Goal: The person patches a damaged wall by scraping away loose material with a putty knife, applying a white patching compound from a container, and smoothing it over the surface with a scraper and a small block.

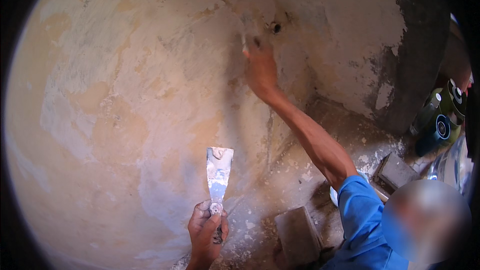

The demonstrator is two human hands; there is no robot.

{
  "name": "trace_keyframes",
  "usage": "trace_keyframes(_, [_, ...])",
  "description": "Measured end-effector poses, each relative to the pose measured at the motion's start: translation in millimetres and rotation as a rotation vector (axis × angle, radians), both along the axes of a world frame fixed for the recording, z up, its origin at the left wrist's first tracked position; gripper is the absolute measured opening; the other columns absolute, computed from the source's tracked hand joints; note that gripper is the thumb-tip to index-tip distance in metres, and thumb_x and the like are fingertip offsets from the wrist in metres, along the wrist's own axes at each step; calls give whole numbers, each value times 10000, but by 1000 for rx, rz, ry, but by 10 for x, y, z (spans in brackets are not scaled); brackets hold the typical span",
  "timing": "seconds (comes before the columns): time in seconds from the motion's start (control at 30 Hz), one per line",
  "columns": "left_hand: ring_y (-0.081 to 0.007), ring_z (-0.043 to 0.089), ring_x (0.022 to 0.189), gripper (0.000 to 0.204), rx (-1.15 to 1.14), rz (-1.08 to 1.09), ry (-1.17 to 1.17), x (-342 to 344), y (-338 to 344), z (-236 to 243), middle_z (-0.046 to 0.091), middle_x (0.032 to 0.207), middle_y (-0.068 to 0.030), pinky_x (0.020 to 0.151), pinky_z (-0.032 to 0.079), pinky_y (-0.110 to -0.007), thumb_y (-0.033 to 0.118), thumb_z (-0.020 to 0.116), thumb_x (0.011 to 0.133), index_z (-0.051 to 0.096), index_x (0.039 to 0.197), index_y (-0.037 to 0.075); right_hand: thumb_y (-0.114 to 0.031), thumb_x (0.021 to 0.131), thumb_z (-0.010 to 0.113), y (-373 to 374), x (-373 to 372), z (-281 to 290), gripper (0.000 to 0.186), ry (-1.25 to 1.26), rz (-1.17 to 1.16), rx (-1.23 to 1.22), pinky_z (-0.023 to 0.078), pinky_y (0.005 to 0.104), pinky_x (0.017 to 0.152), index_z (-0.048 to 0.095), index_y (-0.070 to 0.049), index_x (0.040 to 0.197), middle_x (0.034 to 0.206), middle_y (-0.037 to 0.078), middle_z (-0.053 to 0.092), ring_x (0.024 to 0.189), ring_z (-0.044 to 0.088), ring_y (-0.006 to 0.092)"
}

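My left hand [204, 232], low in the middle of the view, is closed round the handle of a putty knife [220, 170]. Its wide blade points up, smeared with white paste, and a small lump sits near the edge. Higher up, my right hand [261, 70] reaches out to the patchy plastered wall [120, 125]. The fingers there are closed on a thin pale blade [244, 43], seen nearly edge-on against the surface; its handle is hidden in the hand. Just right of those fingers is a small dark round hole [276, 28].
Below the right arm lie a grey block [299, 235] and another block [397, 171] on a floor spattered with white flecks. Bottles, one blue [440, 132], crowd the right edge beside a dark wall strip [420, 55]. A blurred round patch covers the lower right.
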State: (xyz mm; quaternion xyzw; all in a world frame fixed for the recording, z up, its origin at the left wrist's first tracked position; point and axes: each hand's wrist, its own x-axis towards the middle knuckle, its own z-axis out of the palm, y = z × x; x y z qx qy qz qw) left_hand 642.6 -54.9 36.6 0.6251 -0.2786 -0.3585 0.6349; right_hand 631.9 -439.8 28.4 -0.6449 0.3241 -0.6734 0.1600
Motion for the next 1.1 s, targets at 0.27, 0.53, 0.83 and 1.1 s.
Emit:
trace_keyframes(0.27, [-121, 528, 593, 352, 31, -27, -85, -101, -80, 41, 586, 896, -103, 470, 426, -245, 125, 618, 877, 483, 1176, -5, -85, 819, 722, -310, 139, 154, 648, 156, -160, 64, 475, 445, 900, 395, 150, 1327, 1259, 325, 450, 1094, 509, 458])
trace_keyframes(0.53, [-127, 535, 591, 358, 20, -69, -131, -77, -86, 51, 594, 918, -121, 472, 432, -233, 109, 615, 883, 471, 1191, -3, 20, 830, 633, 69, 87, -124, 569, 34, -70, 121, 490, 458, 873, 402, 132, 1338, 1238, 330, 448, 1095, 503, 471])
trace_keyframes(0.83, [-127, 548, 630, 314, -4, -89, -116, -98, -134, 33, 592, 942, -133, 506, 428, -245, 78, 598, 905, 485, 1171, -45, 125, 792, 542, -164, -22, 232, 497, 69, -41, 5, 482, 436, 922, 481, 83, 1284, 1272, 291, 458, 1140, 502, 448])
trace_keyframes(1.1, [-100, 531, 606, 268, -62, -30, -142, 17, -40, -8, 585, 937, -98, 489, 426, -225, 119, 560, 955, 484, 1178, -8, -34, 855, 545, 434, -342, -121, 182, -169, 436, 218, 480, 359, 743, 601, -4, 1025, 954, 114, 622, 837, 595, 266])
